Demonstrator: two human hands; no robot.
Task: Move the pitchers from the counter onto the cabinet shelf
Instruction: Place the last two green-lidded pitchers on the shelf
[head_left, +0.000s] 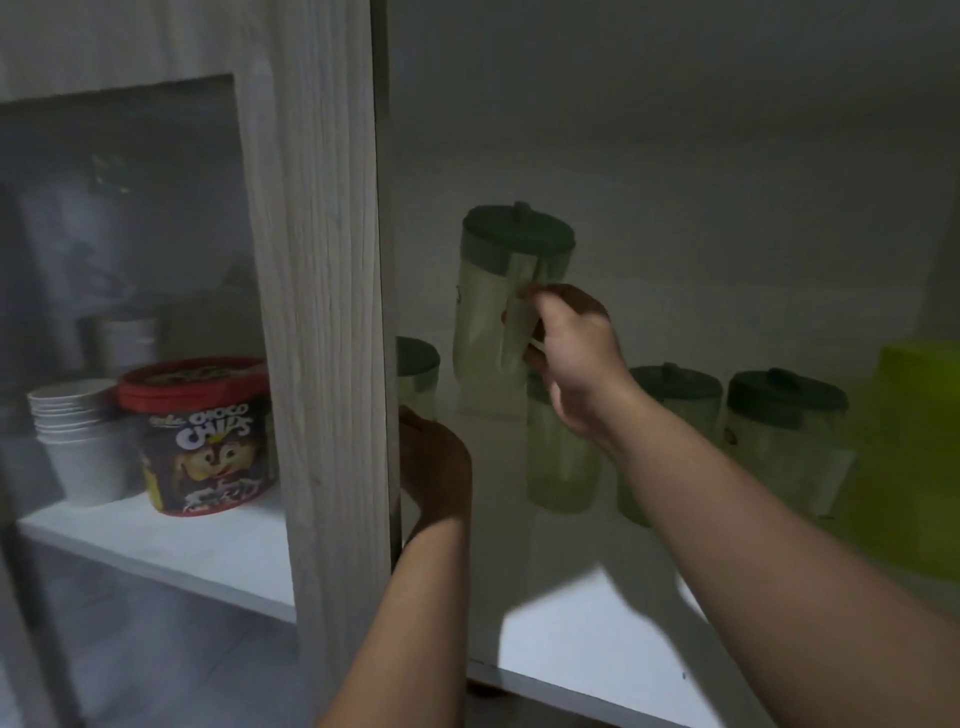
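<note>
My right hand grips the handle of a pale green pitcher with a dark green lid, holding it tilted in the air inside the cabinet, above the white shelf. Three similar pitchers stand on the shelf: one under my wrist, a second partly hidden by my forearm, and a third further right. Another pitcher peeks out behind the door edge. My left hand is closed on the edge of the wooden cabinet door.
Behind the door's glass pane stand a red-lidded Choco Chips tub, a stack of white paper cups and a metal tin. A bright yellow-green plastic container sits at the shelf's right end.
</note>
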